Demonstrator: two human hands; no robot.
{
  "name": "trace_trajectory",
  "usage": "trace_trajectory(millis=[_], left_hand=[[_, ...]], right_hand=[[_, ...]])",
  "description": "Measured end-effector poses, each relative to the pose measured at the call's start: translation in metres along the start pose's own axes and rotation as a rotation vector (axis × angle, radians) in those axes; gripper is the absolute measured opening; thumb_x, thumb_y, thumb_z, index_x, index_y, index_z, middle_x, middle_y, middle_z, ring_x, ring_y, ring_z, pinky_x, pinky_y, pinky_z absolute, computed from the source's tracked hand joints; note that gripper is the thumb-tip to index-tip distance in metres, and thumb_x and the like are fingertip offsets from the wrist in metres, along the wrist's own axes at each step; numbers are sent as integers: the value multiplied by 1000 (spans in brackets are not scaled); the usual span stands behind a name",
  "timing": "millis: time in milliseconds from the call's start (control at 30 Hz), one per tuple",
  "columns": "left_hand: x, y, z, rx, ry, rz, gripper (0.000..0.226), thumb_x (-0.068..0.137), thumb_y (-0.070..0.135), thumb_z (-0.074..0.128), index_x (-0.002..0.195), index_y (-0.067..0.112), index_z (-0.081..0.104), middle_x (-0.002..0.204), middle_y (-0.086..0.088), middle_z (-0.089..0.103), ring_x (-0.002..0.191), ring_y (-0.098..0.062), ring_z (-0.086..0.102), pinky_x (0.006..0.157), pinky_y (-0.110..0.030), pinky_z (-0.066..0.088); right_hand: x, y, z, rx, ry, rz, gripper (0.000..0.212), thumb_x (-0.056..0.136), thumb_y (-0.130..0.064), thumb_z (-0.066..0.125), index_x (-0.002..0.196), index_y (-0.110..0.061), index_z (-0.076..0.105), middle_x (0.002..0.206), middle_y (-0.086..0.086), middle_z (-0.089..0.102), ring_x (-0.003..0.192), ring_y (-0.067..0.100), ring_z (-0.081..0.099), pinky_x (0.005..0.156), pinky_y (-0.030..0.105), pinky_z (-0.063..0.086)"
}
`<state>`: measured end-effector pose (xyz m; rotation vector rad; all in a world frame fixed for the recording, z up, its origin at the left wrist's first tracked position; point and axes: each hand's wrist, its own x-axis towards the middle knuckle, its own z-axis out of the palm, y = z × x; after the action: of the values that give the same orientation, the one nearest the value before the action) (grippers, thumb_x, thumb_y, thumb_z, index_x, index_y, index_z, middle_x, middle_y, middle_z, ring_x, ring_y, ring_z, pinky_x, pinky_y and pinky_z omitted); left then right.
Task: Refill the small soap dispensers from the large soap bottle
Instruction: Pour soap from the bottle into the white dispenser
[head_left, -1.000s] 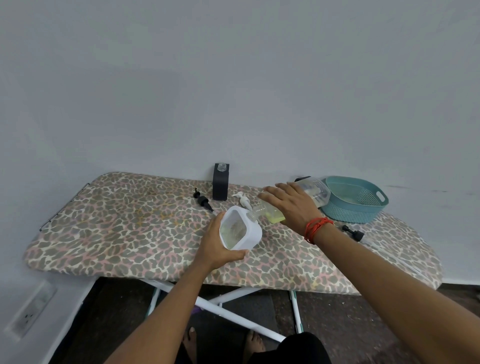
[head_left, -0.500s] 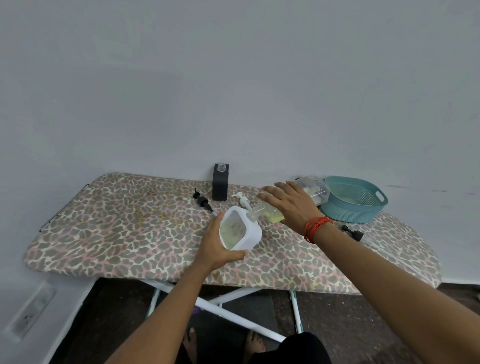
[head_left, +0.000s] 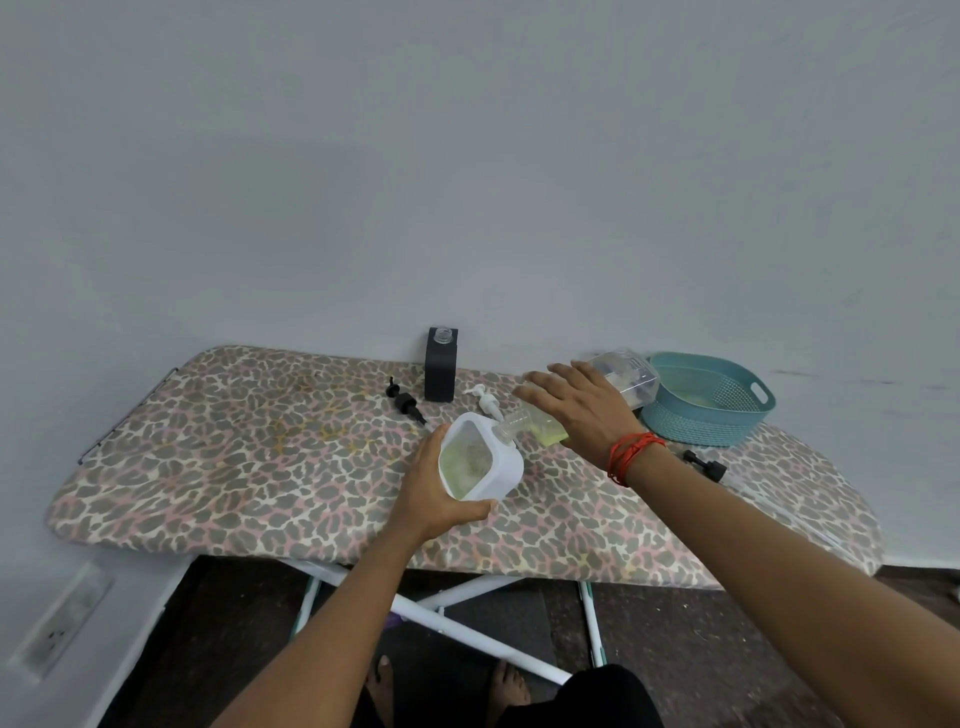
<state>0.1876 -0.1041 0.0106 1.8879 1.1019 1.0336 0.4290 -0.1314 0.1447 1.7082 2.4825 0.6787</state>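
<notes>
Meanwhile left hand (head_left: 436, 488) grips white dispenser (head_left: 480, 460); right hand (head_left: 576, 410) clasps tipped soap bottle (head_left: 545, 428)

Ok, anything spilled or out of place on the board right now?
No spill shows. Oddities: the work surface is an ironing board, and three pump heads lie loose on it: black, white, and black by the teal basket. The black dispenser stands uncapped.

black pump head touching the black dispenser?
Apart. The head view shows the black pump head lying on the ironing board left of the upright black dispenser, with patterned cover visible between them.
</notes>
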Motion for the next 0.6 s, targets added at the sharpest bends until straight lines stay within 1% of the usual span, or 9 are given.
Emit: trace_trajectory(millis=[100,267,333,400,500,600], left_hand=[[0,1,-1,5,1,0,108,49,40,96,144,33,43,133,14,51,121,-8,51,99,-37,49],[-1,2,-1,8,3,5,108,49,39,96,143,33,44,132,15,51,121,-7,52,98,-36,48],[-1,2,-1,5,4,9,107,49,39,97,142,33,44,132,15,51,121,-7,52,98,-35,48],[-1,3,-1,3,5,7,107,50,39,97,143,33,44,132,15,51,121,-7,51,98,-34,47],[-2,3,-2,1,6,-2,108,50,39,97,143,34,43,133,16,50,121,-5,50,97,-31,46],[-2,3,-2,3,3,-16,111,52,38,97,147,30,40,137,12,48,125,-10,49,101,-35,46]], right_hand=[[0,0,1,1,1,-2,79,72,-6,80,142,-26,51,144,3,54,128,35,52,112,51,37],[0,1,4,6,42,0,76,74,-4,77,143,-26,51,143,2,55,128,34,52,111,50,37],[0,1,6,7,60,0,77,73,-7,78,142,-26,51,142,2,55,128,34,52,111,50,37],[-1,1,8,19,62,8,80,71,-10,82,143,-25,51,143,3,54,128,34,52,111,50,36],[-2,0,12,52,21,41,88,70,-19,86,148,-27,44,148,1,49,132,32,48,114,49,34],[-4,-2,18,105,-11,85,92,71,-30,85,150,-30,39,151,-3,45,135,28,45,114,45,32]])
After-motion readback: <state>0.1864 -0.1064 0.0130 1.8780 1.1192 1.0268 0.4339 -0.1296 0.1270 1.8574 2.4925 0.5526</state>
